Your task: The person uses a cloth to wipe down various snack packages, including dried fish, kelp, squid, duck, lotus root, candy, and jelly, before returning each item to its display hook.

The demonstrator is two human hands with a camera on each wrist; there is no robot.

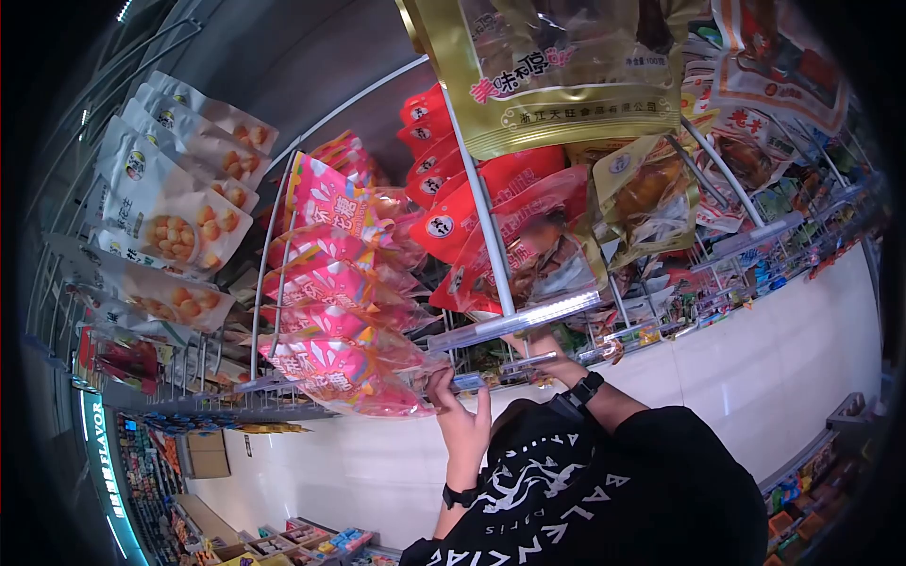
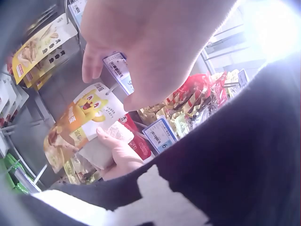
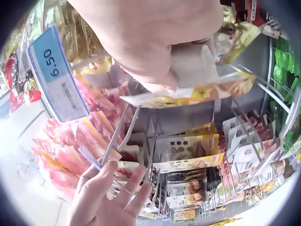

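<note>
Head view: a shop display of snack packets hung on wire pegs is recorded, seen from below. The left hand (image 1: 460, 407) is raised to the front end of a peg, beside the pink packets (image 1: 330, 283); its fingers are seen straightened in the right wrist view, touching the thin peg wire and a clear label strip, with nothing gripped. The right hand (image 1: 538, 347) is largely hidden behind a clear price rail (image 1: 514, 321) in this view.

Left wrist view: the right hand (image 2: 120, 153) is shown with fingers and thumb curled round the lower part of a yellow snack packet (image 2: 77, 125), which bears a cartoon figure. The packet is held up among the pegs, just below a white price tag (image 2: 117, 70) and beside a blue-edged price tag (image 2: 160, 134) marked 6. The packet's top hole lies close to a peg end; whether it is threaded on cannot be told.

Right wrist view: the same packet (image 3: 197, 92) is seen edge-on under the gripping hand, tilted, above further hung packets (image 3: 188, 155). A blue tag (image 3: 59, 77) reading 6.50 stands just to its left.

Other stock noted in the head view: white packets (image 1: 175, 208) at left, red packets (image 1: 453, 203) at centre, a gold packet (image 1: 557, 75) at top. A black watch (image 1: 587, 387) is worn on the right wrist, and a black printed top on the person.
</note>
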